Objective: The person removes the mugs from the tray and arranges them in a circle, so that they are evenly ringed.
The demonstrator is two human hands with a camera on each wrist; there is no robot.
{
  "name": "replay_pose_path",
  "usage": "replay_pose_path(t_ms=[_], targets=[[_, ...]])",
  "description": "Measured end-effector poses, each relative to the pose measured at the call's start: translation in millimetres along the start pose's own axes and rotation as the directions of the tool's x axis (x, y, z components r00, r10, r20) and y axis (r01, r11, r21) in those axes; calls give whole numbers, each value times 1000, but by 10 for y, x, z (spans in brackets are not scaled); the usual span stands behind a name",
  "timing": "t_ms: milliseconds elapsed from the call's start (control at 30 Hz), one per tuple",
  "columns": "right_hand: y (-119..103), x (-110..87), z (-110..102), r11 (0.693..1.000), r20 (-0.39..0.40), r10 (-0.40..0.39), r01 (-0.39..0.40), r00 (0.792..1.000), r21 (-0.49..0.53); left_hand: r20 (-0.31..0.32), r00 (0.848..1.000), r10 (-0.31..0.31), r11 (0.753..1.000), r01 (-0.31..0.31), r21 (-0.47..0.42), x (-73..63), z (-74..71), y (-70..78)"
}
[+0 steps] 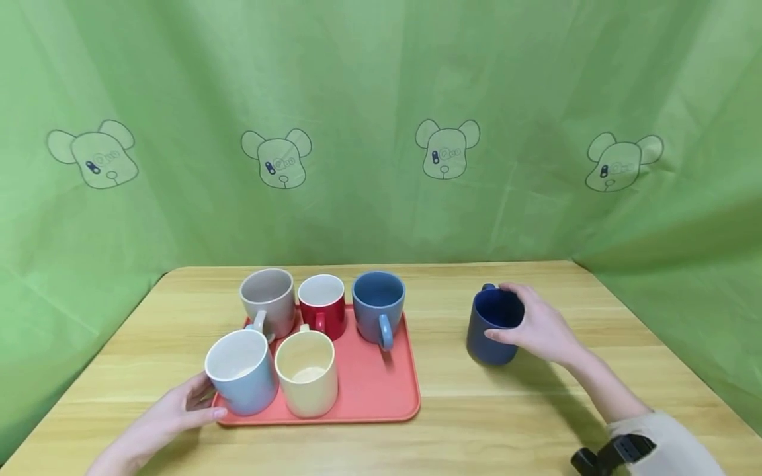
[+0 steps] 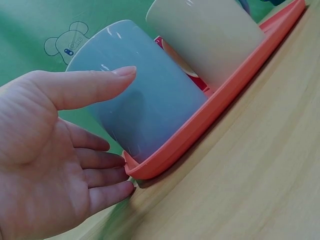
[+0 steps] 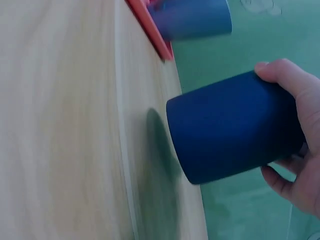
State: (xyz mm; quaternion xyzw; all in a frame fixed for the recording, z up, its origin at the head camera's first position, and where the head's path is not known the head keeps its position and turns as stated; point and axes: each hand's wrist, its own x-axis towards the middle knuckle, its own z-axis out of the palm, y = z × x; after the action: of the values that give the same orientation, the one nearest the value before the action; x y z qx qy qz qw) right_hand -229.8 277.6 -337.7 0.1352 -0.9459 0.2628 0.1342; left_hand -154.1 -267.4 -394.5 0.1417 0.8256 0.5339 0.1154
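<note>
Ample rm, tray rim (image 1: pixel 413 377) to mug (image 1: pixel 485 347) (prob. aloft)

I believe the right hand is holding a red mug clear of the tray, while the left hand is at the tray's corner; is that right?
The colour is wrong: the head view shows the right hand holding a navy mug clear of the tray, while the left hand is at the tray's corner.

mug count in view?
6: on tray, back row left to right, gray mug, red mug, blue mug; front row, light-blue mug, cream mug; in right grip, navy mug.
</note>
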Motion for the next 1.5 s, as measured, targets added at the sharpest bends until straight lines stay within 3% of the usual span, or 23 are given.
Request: replay_pose_path(t_ms=[400,633,1033,1300,1500], targets=[[383,255,3,997,75,16,-21,997,69,-16,1000,-24,1000,24,16,2,0,-21],[474,339,17,996,101,0,-9,995,91,-42,997,-72,997,73,34,-19,33,-38],[609,380,37,984,165,-5,-25,986,179,-29,995,-99,995,98,-15,-18,34,-34],[631,371,23,964,178,23,-69,984,257,-34,997,-73,997,73,-8,-26,36,-26],[646,373,-4,965,180,20,-66,984,255,-44,996,-74,997,74,1,5,29,-1]])
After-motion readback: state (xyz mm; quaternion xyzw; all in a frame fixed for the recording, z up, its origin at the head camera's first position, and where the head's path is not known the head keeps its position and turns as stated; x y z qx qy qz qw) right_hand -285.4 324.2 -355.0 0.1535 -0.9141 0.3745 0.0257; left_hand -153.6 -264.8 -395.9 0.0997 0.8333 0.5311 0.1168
